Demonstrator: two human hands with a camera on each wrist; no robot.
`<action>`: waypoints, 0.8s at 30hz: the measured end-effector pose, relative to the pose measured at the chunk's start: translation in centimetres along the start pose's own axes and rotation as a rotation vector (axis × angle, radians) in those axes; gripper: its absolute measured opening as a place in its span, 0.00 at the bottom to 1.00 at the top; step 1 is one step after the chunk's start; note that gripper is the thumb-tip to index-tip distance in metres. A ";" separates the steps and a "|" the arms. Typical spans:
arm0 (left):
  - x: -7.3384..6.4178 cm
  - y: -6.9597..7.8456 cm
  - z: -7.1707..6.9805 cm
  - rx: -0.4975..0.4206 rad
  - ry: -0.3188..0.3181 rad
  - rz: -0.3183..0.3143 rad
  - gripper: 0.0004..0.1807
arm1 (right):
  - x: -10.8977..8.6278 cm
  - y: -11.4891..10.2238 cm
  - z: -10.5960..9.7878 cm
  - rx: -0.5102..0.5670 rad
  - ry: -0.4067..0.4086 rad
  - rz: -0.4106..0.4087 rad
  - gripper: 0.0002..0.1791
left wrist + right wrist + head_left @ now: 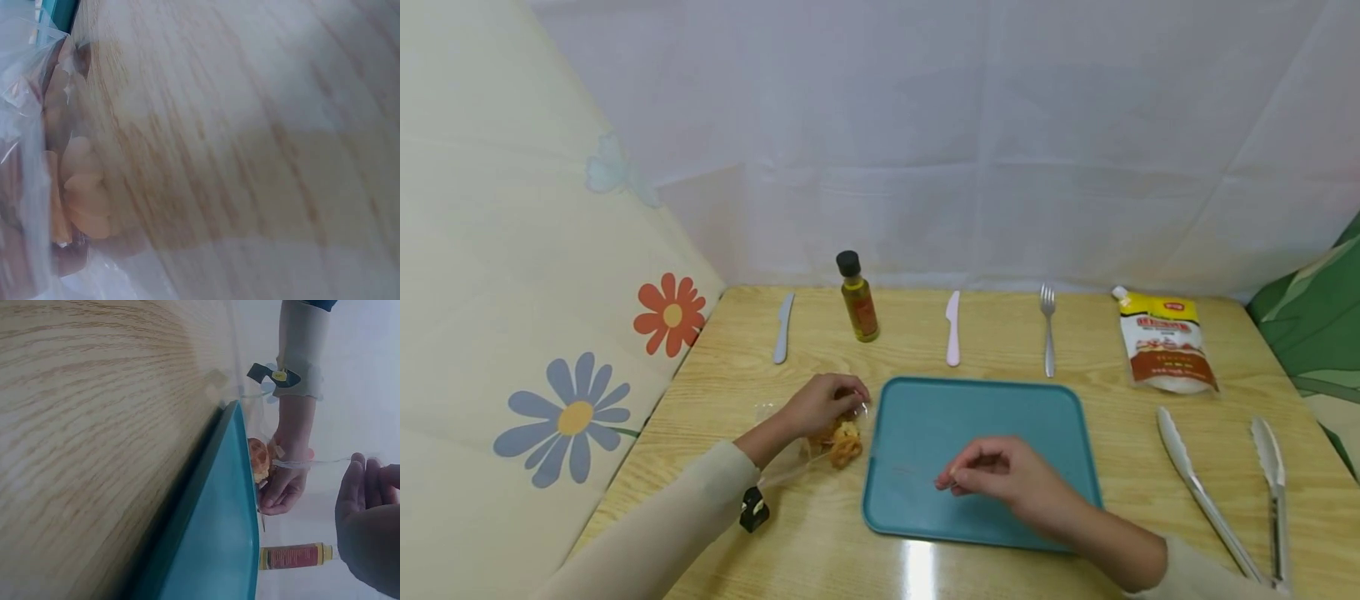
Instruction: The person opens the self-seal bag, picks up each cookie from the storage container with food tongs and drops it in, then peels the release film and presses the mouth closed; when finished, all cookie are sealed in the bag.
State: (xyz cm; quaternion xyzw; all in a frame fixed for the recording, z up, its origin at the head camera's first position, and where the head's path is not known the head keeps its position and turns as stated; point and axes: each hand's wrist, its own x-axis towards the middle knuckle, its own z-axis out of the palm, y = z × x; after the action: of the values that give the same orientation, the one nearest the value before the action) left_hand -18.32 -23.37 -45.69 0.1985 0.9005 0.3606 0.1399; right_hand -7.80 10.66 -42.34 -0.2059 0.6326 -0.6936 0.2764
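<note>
My left hand [820,406] grips a clear plastic bag [784,473] just left of the teal tray [955,408]. Golden-brown baked pieces [847,446] lie in or by the bag; one shows a waffle-like grid in the right wrist view. Close up, the left wrist view has fingers behind the crinkled plastic. Above the tray, my right hand [1003,475] pinches a thin clear plastic strip [312,464] between thumb and fingertips. It stretches toward the bag, but I cannot tell whether the two are joined.
Along the back stand or lie a grey knife [783,329], an oil bottle [860,304], a pink knife [952,329], a fork [1048,329] and a sauce pouch [1167,342]. Metal tongs [1202,492] lie spread at the right. A black device [754,510] is at my left wrist.
</note>
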 end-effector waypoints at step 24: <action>0.2 -0.2 0.2 -0.013 0.013 -0.016 0.10 | -11.2 -1.6 -14.9 -0.219 0.063 0.092 0.10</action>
State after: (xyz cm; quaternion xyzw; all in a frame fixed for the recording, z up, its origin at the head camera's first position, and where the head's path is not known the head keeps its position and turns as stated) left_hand -18.49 -23.31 -46.03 0.1881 0.9006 0.3666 0.1383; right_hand -8.94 29.30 -41.79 -0.1835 0.7216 -0.6132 0.2638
